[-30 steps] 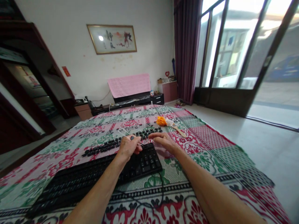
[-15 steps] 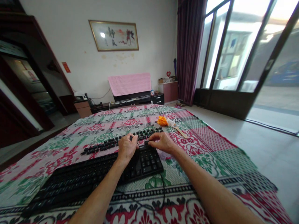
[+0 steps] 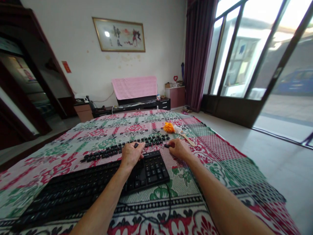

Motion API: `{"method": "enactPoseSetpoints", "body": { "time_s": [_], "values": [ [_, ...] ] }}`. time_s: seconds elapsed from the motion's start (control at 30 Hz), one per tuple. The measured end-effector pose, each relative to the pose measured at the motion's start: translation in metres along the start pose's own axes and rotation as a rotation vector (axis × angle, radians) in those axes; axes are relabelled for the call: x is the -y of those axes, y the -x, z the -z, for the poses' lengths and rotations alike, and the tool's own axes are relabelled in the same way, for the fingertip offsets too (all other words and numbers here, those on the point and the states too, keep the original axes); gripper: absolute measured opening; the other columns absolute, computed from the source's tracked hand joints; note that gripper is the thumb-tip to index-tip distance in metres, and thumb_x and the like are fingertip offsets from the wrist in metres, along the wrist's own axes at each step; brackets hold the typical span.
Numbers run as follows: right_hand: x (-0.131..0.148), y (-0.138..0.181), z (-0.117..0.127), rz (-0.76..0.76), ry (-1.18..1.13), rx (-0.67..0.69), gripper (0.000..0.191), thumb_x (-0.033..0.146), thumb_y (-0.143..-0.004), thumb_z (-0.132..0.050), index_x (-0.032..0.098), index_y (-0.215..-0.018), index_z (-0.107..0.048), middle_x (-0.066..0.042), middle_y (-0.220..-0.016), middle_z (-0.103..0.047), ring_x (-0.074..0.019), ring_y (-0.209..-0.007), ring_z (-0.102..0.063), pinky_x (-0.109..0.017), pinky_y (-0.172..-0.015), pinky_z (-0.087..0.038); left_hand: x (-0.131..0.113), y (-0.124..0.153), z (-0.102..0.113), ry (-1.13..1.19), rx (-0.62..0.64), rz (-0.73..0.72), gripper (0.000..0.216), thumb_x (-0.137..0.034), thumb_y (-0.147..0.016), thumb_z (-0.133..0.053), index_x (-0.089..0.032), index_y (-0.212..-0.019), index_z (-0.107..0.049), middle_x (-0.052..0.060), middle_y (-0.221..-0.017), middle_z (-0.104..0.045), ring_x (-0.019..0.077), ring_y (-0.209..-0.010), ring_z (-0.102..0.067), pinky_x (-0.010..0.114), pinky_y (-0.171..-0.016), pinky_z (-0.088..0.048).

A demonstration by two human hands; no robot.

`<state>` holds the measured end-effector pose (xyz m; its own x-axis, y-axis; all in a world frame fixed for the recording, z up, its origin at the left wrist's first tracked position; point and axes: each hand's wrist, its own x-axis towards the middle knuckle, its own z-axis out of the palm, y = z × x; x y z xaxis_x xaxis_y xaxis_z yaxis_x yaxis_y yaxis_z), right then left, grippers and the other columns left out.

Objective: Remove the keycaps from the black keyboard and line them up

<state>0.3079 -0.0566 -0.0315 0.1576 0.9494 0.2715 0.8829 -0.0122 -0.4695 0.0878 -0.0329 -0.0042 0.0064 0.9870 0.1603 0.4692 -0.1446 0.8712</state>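
Observation:
A black keyboard [image 3: 97, 186] lies on a patterned cloth [image 3: 210, 163] in front of me. Behind it runs a row of loose black keycaps [image 3: 110, 150]. My left hand [image 3: 130, 156] rests on the keyboard's far edge above the number pad, fingers curled closed; what they hold is hidden. My right hand [image 3: 178, 148] sits on the cloth just right of the keyboard, pinching a black keycap [image 3: 167, 146] at the right end of the loose row.
An orange tuft [image 3: 169, 127] and a small brush with a wooden handle [image 3: 187, 139] lie on the cloth beyond my right hand. The keyboard's cable [image 3: 168, 202] loops over the cloth near me. Bare floor [image 3: 269, 153] and glass doors are to the right.
A thin wire tool stood up from my left hand a second ago; it no longer shows. My right hand moved from the keyboard's top edge rightward to the end of the keycap row.

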Motion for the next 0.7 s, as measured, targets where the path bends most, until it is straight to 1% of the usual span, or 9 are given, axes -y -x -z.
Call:
{"method": "enactPoseSetpoints", "body": {
  "time_s": [0.1, 0.17, 0.23, 0.47, 0.7],
  "values": [
    [0.003, -0.002, -0.001, -0.062, 0.016, -0.021, 0.019, 0.022, -0.066, -0.054, 0.020, -0.079, -0.067, -0.003, -0.065, -0.064, -0.0136, -0.061, -0.055, -0.022, -0.056, -0.034, -0.001, 0.001, -0.001, -0.001, 0.002, 0.006, 0.035, -0.046, -0.065, -0.053, -0.015, -0.075, -0.065, 0.001, -0.040, -0.057, 0.0132, -0.037, -0.054, 0.019, -0.035, -0.039],
    [0.005, -0.004, -0.003, -0.112, 0.028, -0.057, 0.020, 0.026, -0.067, -0.054, 0.020, -0.082, -0.066, -0.003, -0.070, -0.064, -0.0144, -0.065, -0.056, -0.023, -0.057, -0.035, -0.001, 0.002, -0.001, 0.002, 0.002, 0.002, 0.035, -0.046, -0.065, -0.053, -0.014, -0.075, -0.065, 0.001, -0.040, -0.057, 0.0130, -0.036, -0.053, 0.019, -0.034, -0.038],
    [0.007, -0.007, -0.006, -0.130, 0.047, -0.089, 0.021, 0.030, -0.068, -0.054, 0.021, -0.083, -0.065, -0.004, -0.075, -0.065, -0.0153, -0.068, -0.056, -0.023, -0.058, -0.035, -0.001, 0.002, -0.001, 0.005, 0.006, -0.003, 0.035, -0.046, -0.065, -0.053, -0.014, -0.075, -0.065, 0.001, -0.041, -0.057, 0.0127, -0.036, -0.053, 0.018, -0.034, -0.038],
    [0.009, -0.016, -0.013, -0.106, 0.114, -0.081, 0.019, 0.031, -0.069, -0.055, 0.021, -0.083, -0.064, -0.005, -0.078, -0.064, -0.0184, -0.074, -0.057, -0.026, -0.062, -0.036, -0.004, 0.004, 0.000, 0.010, 0.011, -0.008, 0.033, -0.044, -0.066, -0.053, -0.014, -0.071, -0.065, 0.001, -0.039, -0.056, 0.0119, -0.034, -0.052, 0.018, -0.034, -0.038],
    [0.006, -0.018, -0.018, -0.075, 0.152, -0.120, 0.018, 0.032, -0.071, -0.054, 0.023, -0.082, -0.065, -0.004, -0.080, -0.064, -0.0167, -0.075, -0.056, -0.024, -0.061, -0.035, -0.005, 0.003, -0.001, 0.012, 0.010, 0.004, 0.032, -0.044, -0.065, -0.053, -0.014, -0.068, -0.064, 0.000, -0.039, -0.056, 0.0111, -0.032, -0.050, 0.018, -0.033, -0.038]
  ]
}}
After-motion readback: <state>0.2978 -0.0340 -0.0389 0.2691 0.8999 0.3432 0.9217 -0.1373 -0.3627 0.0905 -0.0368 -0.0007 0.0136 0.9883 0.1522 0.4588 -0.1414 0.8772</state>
